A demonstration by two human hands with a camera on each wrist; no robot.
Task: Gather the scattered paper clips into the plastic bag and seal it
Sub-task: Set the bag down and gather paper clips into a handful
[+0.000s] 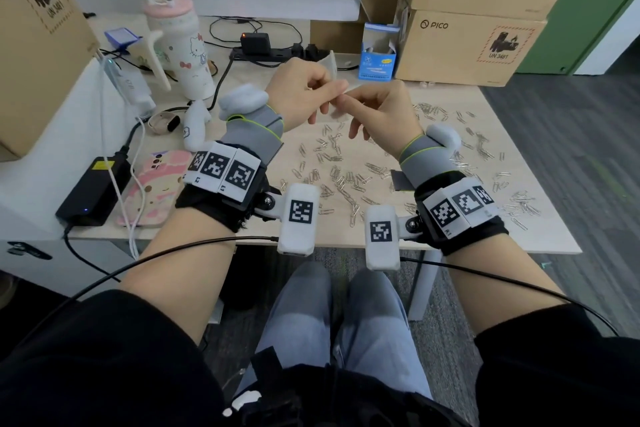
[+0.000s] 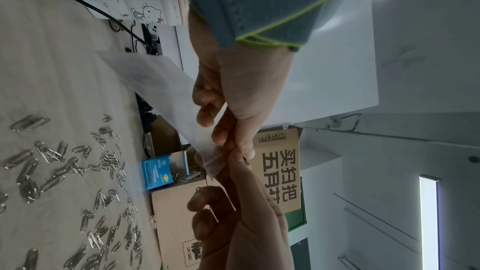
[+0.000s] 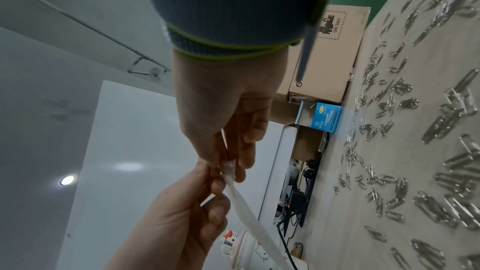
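Nearest on the pale table [image 1: 363, 236], between the two wrists and out to the right edge, lie the paper clips [image 1: 341, 180], scattered in loose groups and single ones. They are small, light and hard steel wire, and smooth, so I judge they slip easily from the fingertips and some hook into each other; sweeping them into a heap and lifting many together should be easier than picking one by one.

Above the clips, the two hands meet in the air. The left hand [image 1: 298, 90] and the right hand [image 1: 382, 107] both pinch the plastic bag [image 2: 161, 87] at one end between thumb and forefinger, the other fingers loosely curled. The bag is thin, translucent and limp; it hangs flat toward the left and seems empty, though the film is too cloudy to be sure. Such film is slippery and its two layers cling, so the good place to hold is the stiffer strip at the mouth, one layer in each hand, pulling apart.

Farther back stand a small blue box [image 1: 377, 55] and a cardboard carton [image 1: 464, 48].
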